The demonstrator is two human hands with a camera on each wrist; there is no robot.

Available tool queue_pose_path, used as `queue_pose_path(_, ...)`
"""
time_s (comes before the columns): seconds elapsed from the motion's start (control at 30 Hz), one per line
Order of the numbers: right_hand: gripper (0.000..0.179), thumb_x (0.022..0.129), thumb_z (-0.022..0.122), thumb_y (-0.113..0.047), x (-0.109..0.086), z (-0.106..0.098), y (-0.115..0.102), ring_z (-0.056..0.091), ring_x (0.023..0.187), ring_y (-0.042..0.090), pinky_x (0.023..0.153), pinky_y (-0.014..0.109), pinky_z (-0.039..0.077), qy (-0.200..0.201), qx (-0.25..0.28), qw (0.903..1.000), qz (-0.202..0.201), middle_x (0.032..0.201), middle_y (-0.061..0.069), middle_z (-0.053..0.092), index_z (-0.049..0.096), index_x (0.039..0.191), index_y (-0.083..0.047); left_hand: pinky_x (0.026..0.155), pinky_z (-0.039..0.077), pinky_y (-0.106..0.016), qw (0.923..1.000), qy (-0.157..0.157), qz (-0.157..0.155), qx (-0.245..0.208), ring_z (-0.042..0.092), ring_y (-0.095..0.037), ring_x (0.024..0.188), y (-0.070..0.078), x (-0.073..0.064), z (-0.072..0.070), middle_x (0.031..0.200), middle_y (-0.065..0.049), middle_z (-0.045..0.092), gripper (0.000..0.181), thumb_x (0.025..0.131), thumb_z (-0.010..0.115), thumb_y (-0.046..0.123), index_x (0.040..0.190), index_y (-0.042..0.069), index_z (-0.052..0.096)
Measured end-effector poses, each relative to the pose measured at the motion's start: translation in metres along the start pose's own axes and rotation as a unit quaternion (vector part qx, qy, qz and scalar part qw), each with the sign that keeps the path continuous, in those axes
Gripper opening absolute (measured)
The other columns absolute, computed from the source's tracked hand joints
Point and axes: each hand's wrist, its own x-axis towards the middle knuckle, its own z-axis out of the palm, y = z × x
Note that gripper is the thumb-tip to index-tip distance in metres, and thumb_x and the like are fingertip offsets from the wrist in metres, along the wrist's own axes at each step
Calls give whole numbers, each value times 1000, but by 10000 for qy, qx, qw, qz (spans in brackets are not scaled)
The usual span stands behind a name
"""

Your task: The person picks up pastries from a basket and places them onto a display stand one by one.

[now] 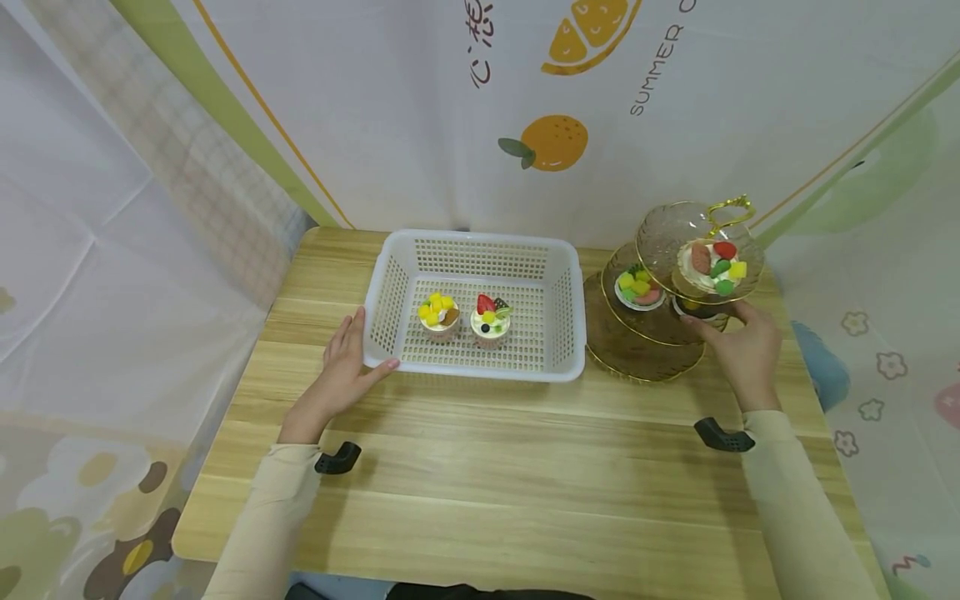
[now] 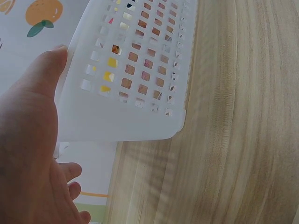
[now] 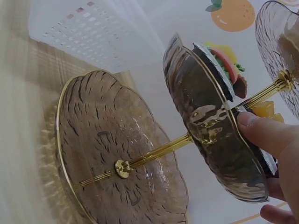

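Note:
My left hand (image 1: 345,367) rests at the near left corner of a white plastic basket (image 1: 480,373), its thumb on the rim and fingers along the outer side. Two fruit-topped toy cupcakes stand in the basket: one with yellow cubes (image 1: 438,315), another with a strawberry (image 1: 491,323). At the right, my right hand (image 1: 750,348) grips a fruit tart (image 3: 267,111) in a dark cup on the middle tier of a three-tier stand (image 1: 637,367). The upper tier partly hides that tart in the head view. Another fruit tart (image 1: 639,292) sits to its left on that tier.
A fruit-topped cupcake (image 1: 711,268) stands on the top tier, beside the stand's gold handle (image 1: 731,212). The wooden table (image 1: 480,483) extends in front of the basket. A printed cloth (image 1: 420,125) hangs behind the table.

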Motion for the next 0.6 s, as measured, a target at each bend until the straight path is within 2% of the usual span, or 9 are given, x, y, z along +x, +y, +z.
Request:
queue_pose_path(0.13, 55, 71, 80, -41, 0, 2, 3, 55, 113, 37, 99, 51, 35, 7, -79, 9999, -67, 117, 20, 67, 68, 110, -5, 113, -1, -66, 10000, -30, 5, 18, -11, -36, 148, 0, 0, 0, 160, -12, -10, 102, 89, 51, 59, 150, 15, -19)
queue_pose_path(0.37, 51, 72, 80, -38, 0, 5, 12, 58, 107, 37, 93, 50, 37, 106, -120, 9993, -349, 111, 20, 69, 69, 109, -4, 112, 3, -67, 9999, 51, -64, -65, -9, -36, 148, 0, 0, 2, 161, -10, -9, 104, 87, 52, 61, 151, 16, -17)
queue_pose_path(0.6, 55, 73, 79, -41, -1, 4, 12, 53, 110, 38, 98, 51, 33, 0, -105, 9999, -97, 116, 21, 66, 67, 112, -4, 113, 2, -65, 9999, 103, -14, -104, -10, -33, 148, 0, -1, 1, 161, -7, -8, 103, 87, 53, 59, 151, 15, -14)
